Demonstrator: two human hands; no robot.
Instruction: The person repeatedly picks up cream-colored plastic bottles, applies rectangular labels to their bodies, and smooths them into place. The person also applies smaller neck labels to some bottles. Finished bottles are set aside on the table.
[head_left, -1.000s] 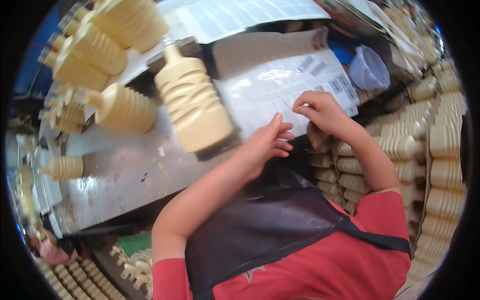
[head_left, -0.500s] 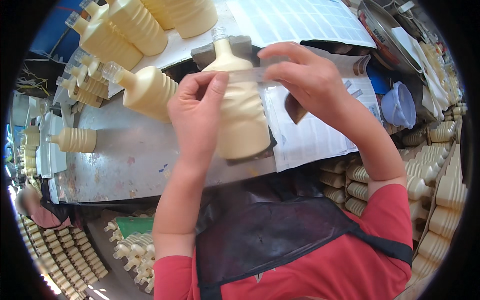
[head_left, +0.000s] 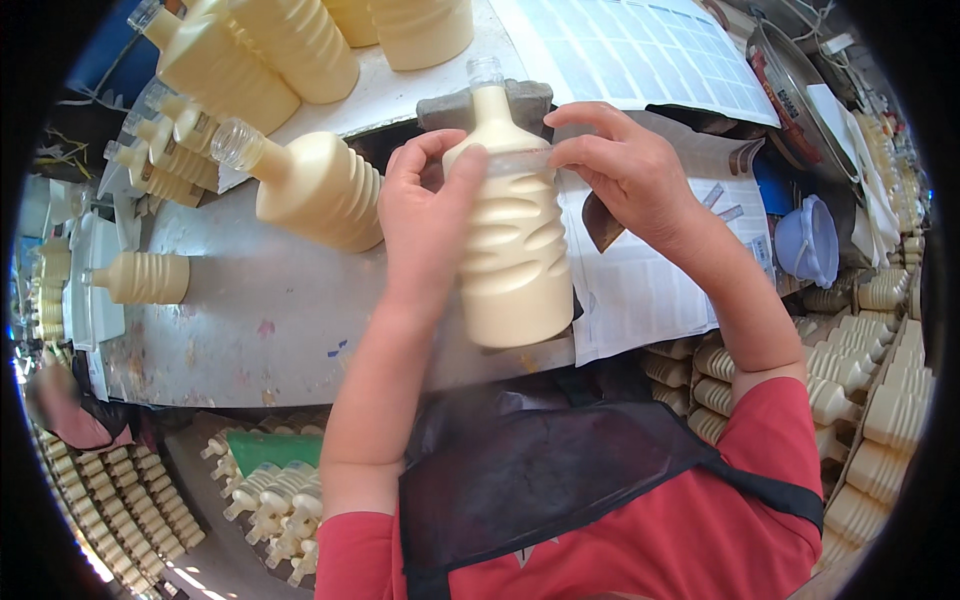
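I look first at the clear strip. It goes across the top part of the big cream bottle, below the neck. The bottle lies in the middle, its neck pointing to the far side over a grey block.

My left hand is at the strip's left end. Its grip is narrow, thumb and first finger close together. I can't tell if they pinch the strip or just press. My right hand is at the other end, thumb and first finger apart. A brown pointy piece shows under it; I can't tell if the other fingers hold it.

I think it works best to make the strip straight and pull it gently, then rub from the middle outward so no bumps stay. Pulling hard could tip the bottle.

White paper lies on the right, and another bottle on the left.
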